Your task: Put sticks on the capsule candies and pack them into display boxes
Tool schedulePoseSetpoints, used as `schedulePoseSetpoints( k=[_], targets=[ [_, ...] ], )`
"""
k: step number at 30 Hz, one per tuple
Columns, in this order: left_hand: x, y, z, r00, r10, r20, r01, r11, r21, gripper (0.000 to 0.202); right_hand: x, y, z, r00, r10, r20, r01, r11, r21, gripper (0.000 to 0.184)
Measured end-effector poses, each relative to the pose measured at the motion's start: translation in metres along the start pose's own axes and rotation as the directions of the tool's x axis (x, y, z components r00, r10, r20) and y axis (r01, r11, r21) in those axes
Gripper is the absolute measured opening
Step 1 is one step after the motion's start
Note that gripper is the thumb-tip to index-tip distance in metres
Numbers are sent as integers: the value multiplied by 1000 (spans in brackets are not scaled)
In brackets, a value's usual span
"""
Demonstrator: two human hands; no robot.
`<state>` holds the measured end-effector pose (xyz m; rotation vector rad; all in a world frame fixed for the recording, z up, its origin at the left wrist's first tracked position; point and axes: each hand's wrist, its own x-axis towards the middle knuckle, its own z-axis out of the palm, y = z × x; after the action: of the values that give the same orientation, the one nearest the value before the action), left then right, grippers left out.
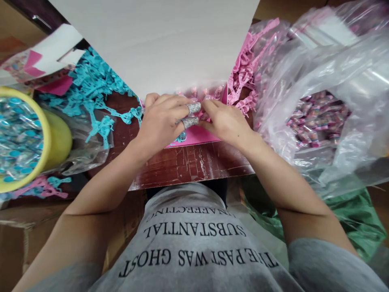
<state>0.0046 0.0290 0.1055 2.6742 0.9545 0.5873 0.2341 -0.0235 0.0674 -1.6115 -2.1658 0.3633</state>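
Note:
Both hands work low inside a pink cardboard box (199,137), whose large white panel (161,40) stands up behind it. My left hand (162,117) is curled over the box's left part, with silvery tape round two fingertips. My right hand (226,121) has its fingers pinched together near those taped fingertips. What either hand grips is hidden. A small clear-and-blue piece (181,137) shows under my left hand. Behind the fingers sits a row of clear-topped pink pieces (194,92).
Blue plastic pieces (88,77) lie heaped at left, beside a yellow bucket (57,138) of blue-capped small items. Pink plastic pieces (244,77) lie at right, near a clear plastic bag (282,85) holding wrapped pink items. The brown table's (194,162) front edge is close to my body.

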Motion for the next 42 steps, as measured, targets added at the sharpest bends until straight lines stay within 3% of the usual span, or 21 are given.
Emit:
schedulePoseSetpoints(
  k=[3, 5, 9, 13, 15, 17, 20, 22, 24, 26, 29, 31, 33, 36, 38, 40, 42],
  targets=[
    [2, -1, 11, 1000, 4, 5, -4, 999, 39, 16, -8, -4, 5, 989, 13, -146, -8, 999, 37, 36],
    [4, -3, 16, 1000, -31, -2, 31, 998, 52, 20, -11, -7, 9, 975, 38, -218, -20, 996, 86, 30],
    [12, -3, 10, 999, -33, -25, 35, 997, 72, 27, -8, -15, 19, 965, 113, -238, -80, 987, 141, 23],
    [17, 31, -4, 979, 133, -151, -104, 977, 186, 18, -15, -18, 11, 975, 121, -188, -90, 982, 164, 31],
    [15, 59, 2, 950, 216, -224, -170, 964, 205, 15, -32, -7, -3, 961, 118, -250, -73, 980, 183, 36],
    [16, 88, 24, 933, 267, -241, -225, 956, 186, 17, -61, 16, -20, 899, 161, -406, -98, 980, 172, 38],
    [35, 123, 76, 975, 198, -103, -179, 969, 168, 28, -118, 71, -49, 748, 297, -593, -302, 949, 93, 32],
    [63, 134, 114, 998, 60, -5, -58, 977, 205, 39, -156, 113, -63, 688, 455, -565, -529, 848, 38, 29],
    [95, 135, 145, 998, -54, 40, 44, 972, 231, 44, -186, 148, -69, 634, 619, -464, -718, 694, -56, 32],
    [123, 130, 167, 986, -147, 80, 126, 967, 222, 46, -205, 173, -68, 605, 713, -355, -788, 601, -135, 37],
    [148, 125, 182, 969, -223, 104, 195, 955, 225, 46, -215, 188, -63, 634, 726, -267, -771, 621, -142, 44],
    [152, 125, 180, 970, -231, 82, 208, 953, 221, 44, -216, 187, -62, 661, 679, -319, -737, 667, -109, 50],
    [147, 125, 170, 976, -219, 13, 214, 961, 173, 41, -217, 178, -66, 664, 600, -446, -694, 717, -68, 52],
    [123, 127, 142, 987, -139, -84, 146, 985, 87, 38, -220, 147, -72, 612, 490, -621, -564, 821, 91, 41],
    [99, 131, 119, 996, -50, -76, 53, 998, 38, 35, -218, 119, -72, 597, 483, -641, -371, 874, 312, 33],
    [72, 135, 101, 1000, 21, -10, -22, 995, -92, 29, -211, 90, -69, 652, 482, -585, -157, 841, 518, 29],
    [48, 138, 90, 990, 111, 82, -82, 951, -299, 24, -201, 68, -65, 755, 440, -487, -49, 777, 627, 27]
  ],
)
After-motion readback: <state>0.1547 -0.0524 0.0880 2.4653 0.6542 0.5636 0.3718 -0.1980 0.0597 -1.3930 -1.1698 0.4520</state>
